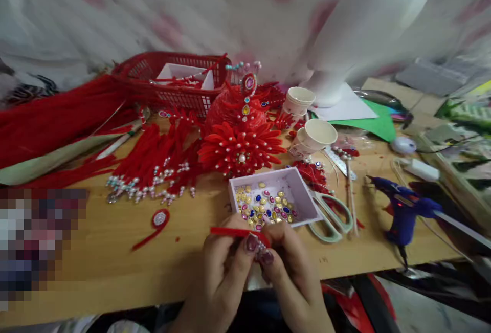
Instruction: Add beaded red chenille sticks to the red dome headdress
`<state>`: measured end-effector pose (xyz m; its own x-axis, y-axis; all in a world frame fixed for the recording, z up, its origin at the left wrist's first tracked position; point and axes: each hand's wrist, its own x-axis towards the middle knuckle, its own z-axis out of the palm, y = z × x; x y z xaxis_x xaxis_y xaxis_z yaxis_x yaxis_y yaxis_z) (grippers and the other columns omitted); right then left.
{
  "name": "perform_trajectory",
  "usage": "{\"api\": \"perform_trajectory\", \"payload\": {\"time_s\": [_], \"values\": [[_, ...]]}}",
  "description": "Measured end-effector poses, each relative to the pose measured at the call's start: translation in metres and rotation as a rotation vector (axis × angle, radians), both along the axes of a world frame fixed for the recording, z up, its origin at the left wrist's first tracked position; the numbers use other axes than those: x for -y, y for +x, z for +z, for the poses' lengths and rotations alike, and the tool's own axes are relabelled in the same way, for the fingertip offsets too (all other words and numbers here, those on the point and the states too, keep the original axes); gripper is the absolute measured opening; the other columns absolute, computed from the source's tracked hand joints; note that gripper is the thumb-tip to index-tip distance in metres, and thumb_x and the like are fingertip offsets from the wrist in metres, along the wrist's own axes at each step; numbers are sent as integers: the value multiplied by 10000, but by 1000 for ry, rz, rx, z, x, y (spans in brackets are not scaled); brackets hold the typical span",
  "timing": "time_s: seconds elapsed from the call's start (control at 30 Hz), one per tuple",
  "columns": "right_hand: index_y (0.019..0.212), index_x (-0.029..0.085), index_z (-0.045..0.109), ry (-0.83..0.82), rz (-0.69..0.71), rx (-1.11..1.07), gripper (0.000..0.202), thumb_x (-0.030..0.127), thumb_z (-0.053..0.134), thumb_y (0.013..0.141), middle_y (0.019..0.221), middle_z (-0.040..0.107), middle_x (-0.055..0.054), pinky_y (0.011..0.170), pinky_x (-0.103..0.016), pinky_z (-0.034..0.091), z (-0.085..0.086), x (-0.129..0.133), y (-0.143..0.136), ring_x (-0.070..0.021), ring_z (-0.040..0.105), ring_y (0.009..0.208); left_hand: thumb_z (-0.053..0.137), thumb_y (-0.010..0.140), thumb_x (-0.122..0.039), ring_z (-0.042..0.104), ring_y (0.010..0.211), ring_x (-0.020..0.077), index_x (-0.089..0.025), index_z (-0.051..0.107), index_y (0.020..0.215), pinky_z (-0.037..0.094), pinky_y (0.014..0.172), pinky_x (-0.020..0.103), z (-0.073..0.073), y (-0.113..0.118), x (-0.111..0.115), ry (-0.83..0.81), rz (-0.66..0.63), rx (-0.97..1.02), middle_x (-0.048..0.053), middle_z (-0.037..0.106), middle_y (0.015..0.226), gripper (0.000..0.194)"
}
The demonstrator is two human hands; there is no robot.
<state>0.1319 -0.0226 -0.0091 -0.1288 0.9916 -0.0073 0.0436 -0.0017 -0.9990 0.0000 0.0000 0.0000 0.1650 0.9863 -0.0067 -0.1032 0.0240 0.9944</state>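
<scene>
Both hands meet low in the middle of the head view, over the table's near edge. Between thumb and fingers, my left hand (226, 266) pinches a red fuzzy strip (230, 231) that is curled at its right end around a sparkling stone. My right hand (289, 266) pinches the same curled end from the other side, and the fingertips partly hide the stone. Just beyond the hands sits a white box (303, 197) with gold, blue and pink gems. To the left lies a similar red curl (159, 219) with a clear stone and a loose tail.
A red beaded flower headpiece (242, 149) stands behind the box. Scissors (333, 218) and a blue glue gun (402, 207) with a lit red light lie right. Paper cups (320, 134), a red basket (130, 74) and pearl-tipped red tassels (153, 164) are farther back.
</scene>
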Motion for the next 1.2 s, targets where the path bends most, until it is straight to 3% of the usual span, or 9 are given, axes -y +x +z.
{"api": "perform_trajectory", "payload": {"time_s": [0.13, 0.27, 0.4, 0.53, 0.7, 0.83, 1.0, 1.1, 1.2], "values": [[981, 243, 526, 9, 33, 18, 160, 352, 425, 1039, 852, 505, -3, 524, -216, 347, 2, -1, 0, -127, 429, 665, 453, 1003, -340, 547, 798, 150, -189, 603, 853, 402, 693, 245, -4, -6, 3, -13, -58, -17, 32, 596, 819, 260], [945, 243, 520, 19, 30, -27, 148, 335, 447, 1035, 820, 482, 15, 517, -207, 343, 1, -3, -3, -106, 395, 616, 533, 963, -374, 532, 783, 151, -178, 584, 747, 379, 618, 232, -5, -5, 5, -137, 44, 112, 24, 549, 755, 295], [894, 234, 519, -103, 93, -224, 201, 391, 493, 1017, 731, 454, 44, 473, -185, 324, 0, -7, -3, -79, 380, 543, 612, 907, -444, 450, 639, 104, -163, 573, 678, 317, 518, 207, -3, -4, 5, -272, 43, 293, -6, 471, 668, 365], [865, 221, 518, -210, 102, -393, 252, 439, 542, 988, 671, 455, 59, 433, -159, 318, -1, -11, 0, -56, 378, 482, 605, 865, -579, 356, 512, 69, -161, 581, 714, 278, 456, 188, 3, -3, 4, -456, 13, 326, -35, 424, 588, 446], [845, 211, 508, -252, 101, -408, 329, 515, 556, 961, 657, 453, 60, 417, -162, 317, -1, -13, -1, -52, 378, 456, 696, 804, -550, 482, 563, 88, -170, 668, 737, 426, 519, 187, 9, -1, 2, -395, 41, 284, -3, 563, 658, 387], [816, 221, 505, -260, 101, -382, 534, 726, 373, 929, 621, 408, 51, 439, -214, 339, 3, -11, -4, -102, 381, 485, 680, 785, -604, 499, 522, 106, -177, 730, 813, 466, 514, 226, 8, -3, 2, -433, 81, 157, 3, 599, 637, 431], [801, 227, 593, -209, -61, -117, 418, 616, 516, 934, 723, 553, -6, 600, -279, 416, 3, -4, -1, -170, 507, 663, 622, 849, -578, 593, 678, 141, -174, 706, 723, 492, 651, 230, -1, -7, 1, -235, 68, -44, 38, 657, 707, 431], [776, 228, 600, -166, -43, -101, 392, 551, 493, 972, 728, 559, -10, 628, -288, 414, -3, -3, 0, -177, 508, 689, 548, 900, -573, 541, 594, 117, -167, 644, 645, 444, 565, 203, -4, -6, 2, -189, 74, -68, 18, 578, 595, 490], [774, 221, 567, -148, -36, -155, 367, 483, 458, 1007, 708, 503, 3, 621, -278, 395, -6, -6, 0, -162, 467, 676, 553, 878, -612, 442, 475, 72, -165, 603, 637, 360, 446, 170, -1, -4, 3, -286, 203, 16, -20, 500, 541, 511]]}}
